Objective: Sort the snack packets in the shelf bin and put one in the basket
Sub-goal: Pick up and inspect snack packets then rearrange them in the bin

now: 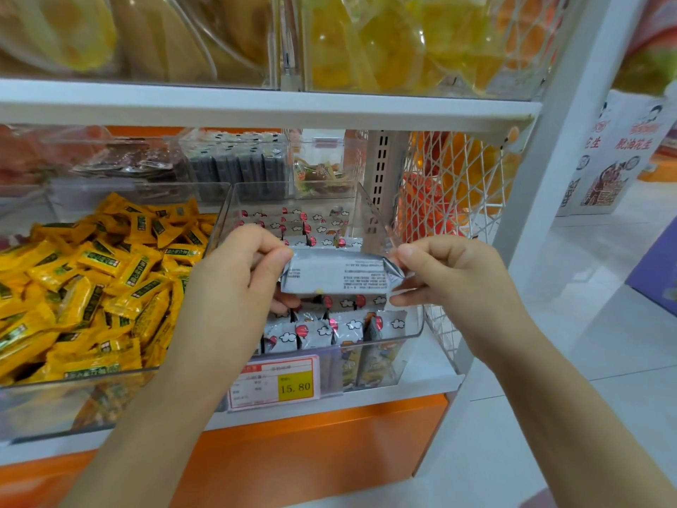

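Both hands are up at the clear bin (412,326) on the shelf (421,388). Left hand (234,284) pinches one end of a silver packet (339,275), right hand (452,278) pinches the other, holding it level just above the bin, printed back facing up. More packets (326,330) stand in rows below. Yellow candies (91,284) fill the next bin over.

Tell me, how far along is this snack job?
Looks done: packets stand in rows in the clear bin. In hand: the left hand and right hand pinch one silvery packet by its ends over the bin. Left: dropping it into a basket, not in view.
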Available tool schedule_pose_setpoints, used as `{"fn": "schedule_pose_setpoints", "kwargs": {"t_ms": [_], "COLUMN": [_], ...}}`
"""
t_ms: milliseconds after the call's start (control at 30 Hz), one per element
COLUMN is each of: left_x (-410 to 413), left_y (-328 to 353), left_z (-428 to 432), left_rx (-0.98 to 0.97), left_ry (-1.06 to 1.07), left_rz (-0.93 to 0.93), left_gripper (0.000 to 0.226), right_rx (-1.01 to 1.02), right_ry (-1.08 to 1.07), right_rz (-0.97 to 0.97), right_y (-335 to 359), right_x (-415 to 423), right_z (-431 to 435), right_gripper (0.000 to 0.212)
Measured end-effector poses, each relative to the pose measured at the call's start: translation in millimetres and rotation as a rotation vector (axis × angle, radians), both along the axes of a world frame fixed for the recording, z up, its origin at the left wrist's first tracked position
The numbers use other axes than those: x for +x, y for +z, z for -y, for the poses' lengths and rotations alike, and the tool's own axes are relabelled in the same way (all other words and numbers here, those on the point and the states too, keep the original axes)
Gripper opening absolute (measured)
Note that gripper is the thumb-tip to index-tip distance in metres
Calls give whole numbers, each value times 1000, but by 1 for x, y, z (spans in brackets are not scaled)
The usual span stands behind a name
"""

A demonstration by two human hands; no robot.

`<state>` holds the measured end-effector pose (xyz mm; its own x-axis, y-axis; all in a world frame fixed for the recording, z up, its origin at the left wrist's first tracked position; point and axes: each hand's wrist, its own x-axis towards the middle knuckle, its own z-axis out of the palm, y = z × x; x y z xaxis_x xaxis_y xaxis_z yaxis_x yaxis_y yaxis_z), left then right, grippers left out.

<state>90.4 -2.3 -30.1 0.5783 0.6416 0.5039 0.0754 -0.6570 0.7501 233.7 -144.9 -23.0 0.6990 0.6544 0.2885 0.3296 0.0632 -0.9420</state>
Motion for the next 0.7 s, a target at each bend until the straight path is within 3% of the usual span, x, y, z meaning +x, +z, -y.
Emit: {"fn": "schedule_pose_setpoints", "kwargs": {"t_ms": [200,300,500,600,700], "left_x": [1,3,11,21,35], "left_y": [-1,-1,0,1,7], "left_z": [-1,-1,7,11,6], "left_rx": [-42,-127,-271,-237,-87], "left_ry": [-3,-49,-205,-209,-174], "left_rz": [17,25,28,-16,-73], "left_gripper": [14,16,8,20,9], "right_rx": [39,-48,54,-15,-6], "right_ry": [111,157,-85,-68,-102], "right_rz": [-75,31,85,142,173], "right_y": [-1,-2,-4,-4,2], "right_x": [0,2,-1,-1,6], "right_z": [2,3,-4,-6,-8], "right_gripper": [19,30,32,48,51]}}
